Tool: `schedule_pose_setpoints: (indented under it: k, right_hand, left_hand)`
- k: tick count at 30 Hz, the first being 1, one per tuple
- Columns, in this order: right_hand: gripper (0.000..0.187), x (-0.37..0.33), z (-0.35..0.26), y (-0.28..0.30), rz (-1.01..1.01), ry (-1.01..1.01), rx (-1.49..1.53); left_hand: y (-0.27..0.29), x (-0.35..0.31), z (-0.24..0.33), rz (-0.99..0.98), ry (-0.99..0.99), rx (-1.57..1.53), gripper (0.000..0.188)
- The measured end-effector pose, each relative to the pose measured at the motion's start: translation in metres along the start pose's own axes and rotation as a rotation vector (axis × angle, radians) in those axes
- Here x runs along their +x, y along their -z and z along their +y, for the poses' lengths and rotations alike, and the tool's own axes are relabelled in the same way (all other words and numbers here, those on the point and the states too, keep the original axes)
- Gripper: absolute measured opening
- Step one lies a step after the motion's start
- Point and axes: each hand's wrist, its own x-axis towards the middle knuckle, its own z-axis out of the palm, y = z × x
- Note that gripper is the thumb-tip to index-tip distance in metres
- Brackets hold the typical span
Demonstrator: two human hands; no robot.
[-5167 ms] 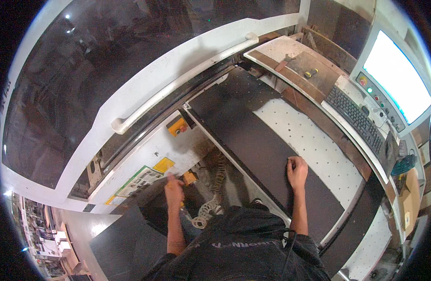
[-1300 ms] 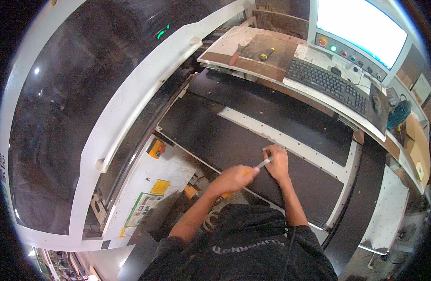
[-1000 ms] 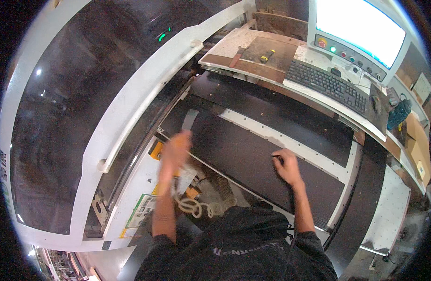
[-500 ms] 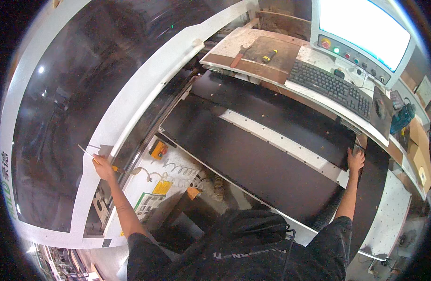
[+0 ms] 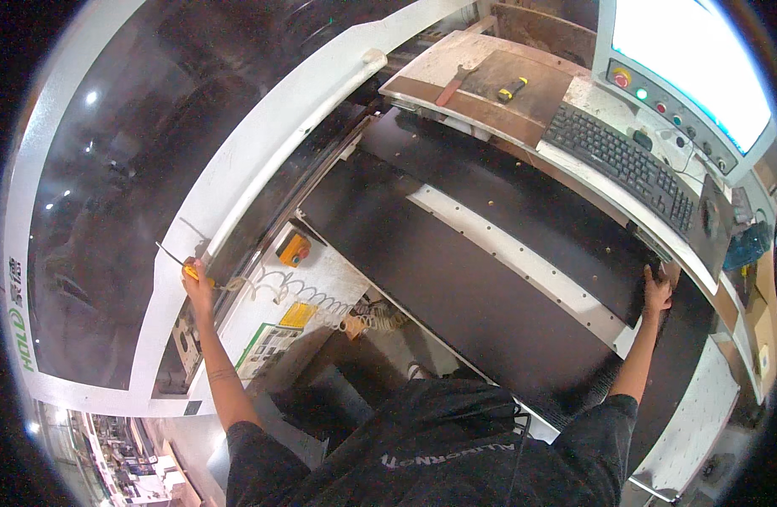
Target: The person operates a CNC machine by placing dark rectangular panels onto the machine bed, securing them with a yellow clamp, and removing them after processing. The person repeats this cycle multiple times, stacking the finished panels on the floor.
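Observation:
My left hand (image 5: pixel 201 294) is closed round the yellow handle of a screwdriver (image 5: pixel 190 269), whose thin shaft points up and left across the white frame of the machine cover (image 5: pixel 173 291). My right hand (image 5: pixel 657 292) is at the right end of the rear black panel (image 5: pixel 515 194), below the desk edge. Its fingers are curled, and what they grip is hidden. Between my arms lies the front black panel (image 5: pixel 456 270), with a pale drilled strip (image 5: pixel 515 258) running along it.
Beyond the panels stands a desk with a keyboard (image 5: pixel 621 160), a red-handled wrench (image 5: pixel 456 86) and a yellow-black tool (image 5: pixel 513 89). A bright monitor (image 5: pixel 692 63) rises behind. A yellow box with a red button (image 5: pixel 294 248) and coiled hose (image 5: pixel 321 297) are near my left arm.
The view has turned slightly, so the desk and panels sit farther right and higher. My left hand still holds the screwdriver near the cover frame; my right hand stays by the panel end.

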Motion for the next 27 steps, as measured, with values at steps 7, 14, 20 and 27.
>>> schedule_pose_setpoints:
  k: [7, 14, 20, 27]
  right_hand:
    - [0.058, 0.026, 0.033, -0.018, -0.093, 0.083, 0.765]
    - [0.045, -0.053, -0.032, 0.048, -0.299, 0.136, 1.215]
    - [0.063, -0.114, -0.032, 0.08, -0.449, 0.056, 1.305]
    - [0.058, -0.252, -0.054, 0.214, -0.062, 0.293, 1.144]
  left_hand:
    - [-0.007, -0.013, 0.007, -0.049, 0.05, 0.034, 0.079]
    - [0.011, -0.035, 0.03, -0.053, 0.116, 0.116, 0.09]
    - [-0.018, -0.044, 0.023, 0.075, -0.051, 0.139, 0.084]
    - [-0.155, -0.254, 0.161, -0.42, 0.024, -0.489, 0.047]
